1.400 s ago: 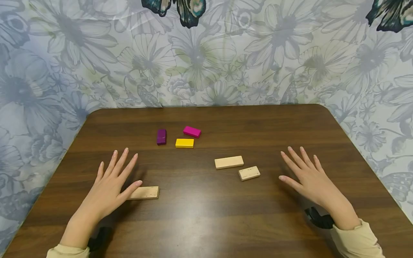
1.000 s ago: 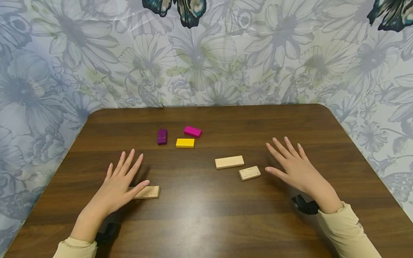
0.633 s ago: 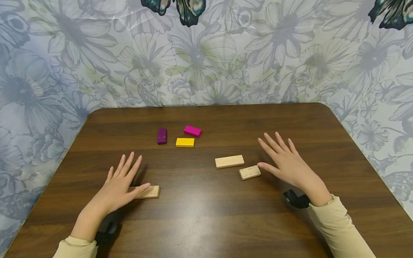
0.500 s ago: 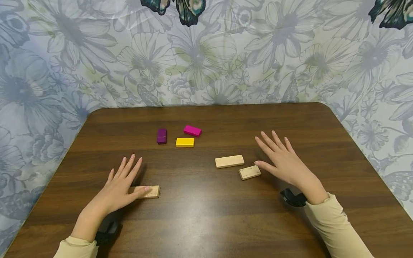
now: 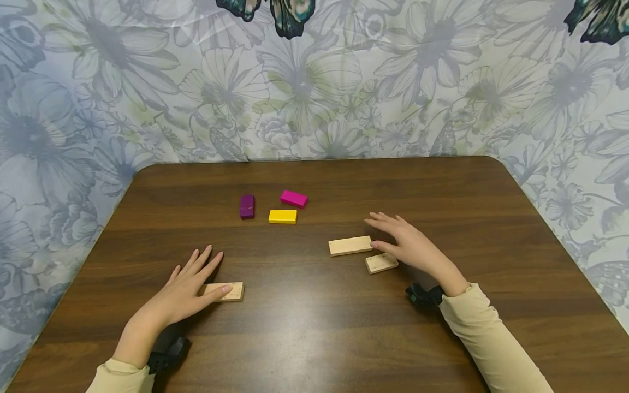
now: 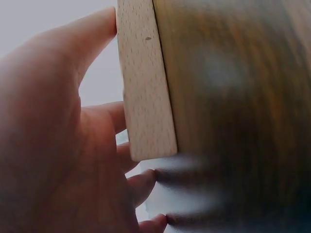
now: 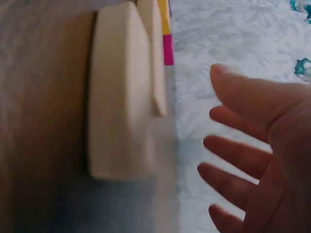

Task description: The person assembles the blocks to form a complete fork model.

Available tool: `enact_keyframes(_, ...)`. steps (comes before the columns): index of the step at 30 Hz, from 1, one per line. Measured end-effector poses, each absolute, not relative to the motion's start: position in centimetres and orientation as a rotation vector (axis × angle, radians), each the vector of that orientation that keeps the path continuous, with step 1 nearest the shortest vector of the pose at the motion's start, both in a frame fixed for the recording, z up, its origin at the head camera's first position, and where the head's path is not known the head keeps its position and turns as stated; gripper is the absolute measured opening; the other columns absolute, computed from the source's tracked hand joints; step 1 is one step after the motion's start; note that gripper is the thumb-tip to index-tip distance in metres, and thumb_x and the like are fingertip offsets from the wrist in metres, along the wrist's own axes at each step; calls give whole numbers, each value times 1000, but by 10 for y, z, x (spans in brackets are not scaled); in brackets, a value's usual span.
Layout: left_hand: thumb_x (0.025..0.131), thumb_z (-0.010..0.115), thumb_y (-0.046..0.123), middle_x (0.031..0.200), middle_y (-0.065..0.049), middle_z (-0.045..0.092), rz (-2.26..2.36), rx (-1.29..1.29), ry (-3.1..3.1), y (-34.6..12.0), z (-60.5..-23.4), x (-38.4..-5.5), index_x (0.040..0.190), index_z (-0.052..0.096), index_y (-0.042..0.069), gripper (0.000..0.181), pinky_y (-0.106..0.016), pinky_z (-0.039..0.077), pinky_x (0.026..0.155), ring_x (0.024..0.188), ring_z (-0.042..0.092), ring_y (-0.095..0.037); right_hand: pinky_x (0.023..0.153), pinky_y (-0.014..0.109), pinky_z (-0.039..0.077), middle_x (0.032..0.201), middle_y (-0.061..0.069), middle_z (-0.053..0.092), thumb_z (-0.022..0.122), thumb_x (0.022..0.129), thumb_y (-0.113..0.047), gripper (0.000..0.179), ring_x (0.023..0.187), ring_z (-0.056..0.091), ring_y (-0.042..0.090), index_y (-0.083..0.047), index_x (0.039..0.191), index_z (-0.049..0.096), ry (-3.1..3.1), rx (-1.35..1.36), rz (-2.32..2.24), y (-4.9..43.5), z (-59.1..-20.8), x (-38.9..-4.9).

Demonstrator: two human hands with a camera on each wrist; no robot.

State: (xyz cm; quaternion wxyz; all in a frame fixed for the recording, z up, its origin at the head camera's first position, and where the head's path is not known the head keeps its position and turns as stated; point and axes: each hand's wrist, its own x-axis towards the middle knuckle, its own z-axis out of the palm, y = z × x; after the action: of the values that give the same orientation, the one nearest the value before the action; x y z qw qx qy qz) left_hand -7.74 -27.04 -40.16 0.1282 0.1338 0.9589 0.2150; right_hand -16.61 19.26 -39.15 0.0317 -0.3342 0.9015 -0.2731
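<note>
My left hand (image 5: 179, 295) is spread over a plain wooden block (image 5: 237, 292) at the left of the table, covering its left part. Its thumb tip is right at the block's top; in the left wrist view the fingers reach past the far side of that block (image 6: 146, 87). My right hand (image 5: 411, 244), fingers nearly straight, hovers by two pale wooden blocks. Its thumb tip overlaps the right end of the longer block (image 5: 350, 245) in the head view. Below the thumb lies the shorter-looking block (image 5: 380, 264). Nothing is between the right fingers (image 7: 233, 150).
Farther back on the brown table (image 5: 304, 338) lie a purple block (image 5: 247, 207), a magenta block (image 5: 294, 199) and a yellow block (image 5: 282, 216). Behind the table's far edge hangs a flowered wall covering (image 5: 304, 98). Black cameras sit under both wrists.
My right hand has moved left from the right side to the pale blocks, its fingers drawing closer together. The left hand has shifted slightly right and settled lower over its block.
</note>
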Motion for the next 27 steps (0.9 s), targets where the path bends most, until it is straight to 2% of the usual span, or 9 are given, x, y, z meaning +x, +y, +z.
enact_keyframes(6,90,52,54,153,-19,8,620,383,2781,-270,-403,-78,149,23,8,81,-67,2,99,137,-1,-40,103,49,27,141,9,43,64,90,-22,51,132,32,26,-7,136,50,2606,-1013,-1004,186,-408,-174)
enact_keyframes(12,90,53,52,153,-20,9,619,402,2798,-270,-402,-77,149,23,8,80,-68,3,98,137,0,-42,102,51,28,138,11,47,68,87,-19,49,132,33,28,-5,132,54,2588,-1017,-1009,184,-415,-177)
enact_keyframes(17,91,53,52,153,-20,9,610,404,2801,-270,-403,-77,150,22,8,80,-68,3,98,137,1,-42,99,49,34,138,11,46,69,86,-17,46,130,36,27,-4,129,57,2616,-985,-1009,184,-415,-177)
enact_keyframes(27,91,53,52,153,-20,9,597,398,2794,-270,-402,-78,150,22,8,80,-68,3,98,137,0,-41,100,49,33,138,9,47,69,86,-16,42,130,35,26,-5,125,61,2612,-960,-1046,185,-418,-178)
